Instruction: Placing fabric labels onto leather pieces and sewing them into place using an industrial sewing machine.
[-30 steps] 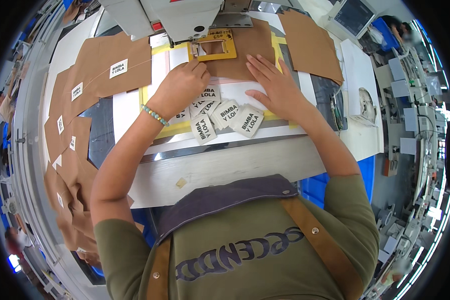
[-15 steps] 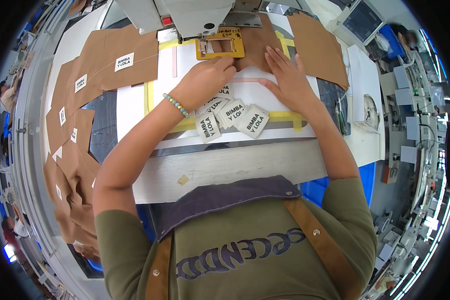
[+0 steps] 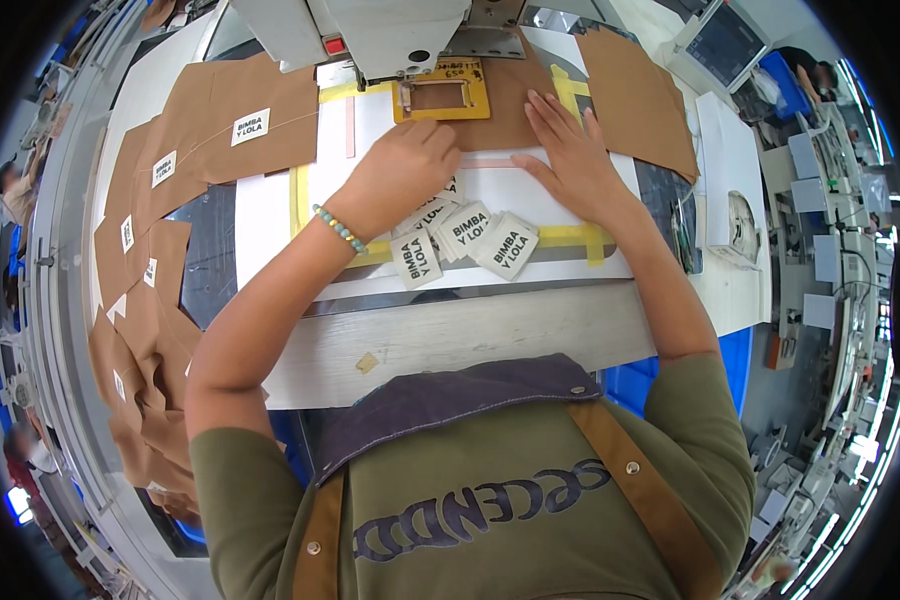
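A brown fabric panel lies under the sewing machine head, partly beneath a yellow rectangular frame, and brown shows through the frame's window. My left hand is curled at the panel's near left edge, just below the frame. Its fingertips are hidden, so I cannot tell what they pinch. On the panel's right part my right hand rests flat, fingers apart. Close below my left hand sits a loose pile of white square labels with dark print, partly covered by that hand.
A chain of brown panels with white labels runs along the left and hangs down in folds. Another brown panel lies at right. Yellow tape marks the white work board. A monitor and a white box stand right.
The brown panel has shifted left under the yellow frame, and its window now shows brown instead of partly white. My left hand has drawn slightly left and down; my right hand has barely moved.
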The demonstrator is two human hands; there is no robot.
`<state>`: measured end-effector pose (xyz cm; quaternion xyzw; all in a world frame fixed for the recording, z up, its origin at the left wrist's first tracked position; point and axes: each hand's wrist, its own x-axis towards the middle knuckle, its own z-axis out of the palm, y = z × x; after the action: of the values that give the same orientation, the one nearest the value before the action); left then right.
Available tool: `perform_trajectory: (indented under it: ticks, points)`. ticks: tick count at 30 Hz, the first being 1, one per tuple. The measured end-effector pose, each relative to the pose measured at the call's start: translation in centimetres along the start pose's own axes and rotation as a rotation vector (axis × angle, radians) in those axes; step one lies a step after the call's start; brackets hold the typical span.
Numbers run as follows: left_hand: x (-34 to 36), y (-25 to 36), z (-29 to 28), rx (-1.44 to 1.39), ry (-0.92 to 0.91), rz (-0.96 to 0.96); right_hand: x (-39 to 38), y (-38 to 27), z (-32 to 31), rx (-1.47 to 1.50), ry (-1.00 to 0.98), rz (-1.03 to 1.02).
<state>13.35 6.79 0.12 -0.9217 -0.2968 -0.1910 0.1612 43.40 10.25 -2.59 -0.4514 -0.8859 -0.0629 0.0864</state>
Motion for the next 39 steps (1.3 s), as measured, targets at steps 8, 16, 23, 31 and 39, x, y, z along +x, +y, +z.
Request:
perform_trajectory:
  ticks: [8,16,23,31,39]
  points:
    - [-4.6,-2.4,-1.0,0.093,-0.082,-0.246,1.9,-1.3,0.1,0.042,0.006,-0.093]
    - [-8.3,-0.5,-2.7,-0.119,-0.052,-0.479,-1.0,-1.2,-2.2,0.091,-0.064,-0.11]
    - [-9.6,0.3,-2.9,-0.128,-0.106,-0.505,-1.9,-1.4,-2.3,0.147,-0.033,-0.125]
    - [-8.3,0.6,-2.9,-0.134,-0.069,-0.486,-2.5,-1.6,-2.0,0.215,0.002,-0.163]
    - [-9.9,-0.4,-2.3,-0.095,-0.117,-0.491,-2.7,0.3,-2.5,0.417,0.196,-0.113]
